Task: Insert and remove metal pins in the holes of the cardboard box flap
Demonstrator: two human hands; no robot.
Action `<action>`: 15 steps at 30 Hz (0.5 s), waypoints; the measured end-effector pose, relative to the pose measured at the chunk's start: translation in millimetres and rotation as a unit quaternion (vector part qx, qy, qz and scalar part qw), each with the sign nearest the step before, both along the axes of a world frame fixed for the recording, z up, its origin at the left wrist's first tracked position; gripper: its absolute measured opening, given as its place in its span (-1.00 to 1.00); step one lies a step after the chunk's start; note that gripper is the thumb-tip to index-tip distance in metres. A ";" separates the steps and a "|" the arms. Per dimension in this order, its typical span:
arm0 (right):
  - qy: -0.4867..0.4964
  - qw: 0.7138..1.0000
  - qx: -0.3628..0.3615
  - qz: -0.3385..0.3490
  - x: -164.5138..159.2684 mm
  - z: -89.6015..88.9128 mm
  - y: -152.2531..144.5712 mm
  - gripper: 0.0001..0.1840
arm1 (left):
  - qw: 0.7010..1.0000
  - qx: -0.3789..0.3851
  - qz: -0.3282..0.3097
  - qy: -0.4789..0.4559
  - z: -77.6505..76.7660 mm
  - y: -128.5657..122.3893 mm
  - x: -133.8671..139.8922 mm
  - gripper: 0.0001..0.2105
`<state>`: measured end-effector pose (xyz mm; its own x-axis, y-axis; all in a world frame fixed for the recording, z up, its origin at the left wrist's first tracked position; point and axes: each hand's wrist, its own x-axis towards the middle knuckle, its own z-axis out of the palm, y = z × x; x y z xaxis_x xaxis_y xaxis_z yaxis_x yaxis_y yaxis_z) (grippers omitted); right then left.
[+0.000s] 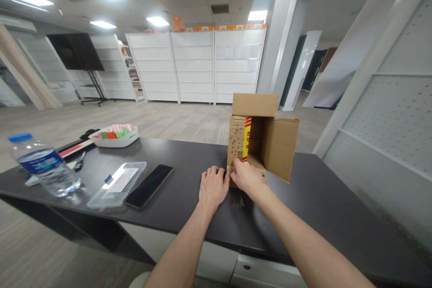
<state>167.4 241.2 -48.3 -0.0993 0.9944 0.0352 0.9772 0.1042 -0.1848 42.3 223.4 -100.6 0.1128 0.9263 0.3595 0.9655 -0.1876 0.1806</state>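
Observation:
A cardboard box (279, 144) stands on the dark desk with its open side toward me and its flaps folded out. Several round dark dots, like screw or nail heads, show on its left flap beside a yellow and red tape strip (247, 137). My right hand (248, 175) is closed at the lower part of this flap; whatever its fingers pinch is hidden. My left hand (213, 186) lies on the desk just left of the box, fingers bent but loose, thumb toward the box corner. Below the box, several thin dark screws or nails (237, 198) lie in a row.
Left on the desk are a black phone (149, 186), a clear plastic case (118, 184), a water bottle (45, 164), a pen (80, 162) and a white basket (116, 141) of colourful packets. A white perforated panel (394, 130) stands at the right side.

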 end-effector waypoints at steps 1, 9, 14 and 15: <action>-0.005 1.000 0.000 -0.001 -1.5 0.7 0.4 -0.73 | 1.000 0.002 0.000 0.001 -0.2 0.0 -0.1 -0.65; -0.035 0.999 0.018 0.000 -12.0 1.6 0.7 -0.72 | 1.000 -0.008 -0.003 0.005 0.3 -0.2 -0.5 -0.69; -0.036 0.999 0.019 0.005 -13.3 5.6 -1.8 -0.75 | 1.000 -0.015 -0.006 0.010 2.2 -0.3 -0.9 -0.69; -0.035 0.999 0.019 0.006 -13.2 6.7 -3.0 -0.75 | 1.000 -0.019 -0.007 0.011 2.4 -0.2 -1.0 -0.70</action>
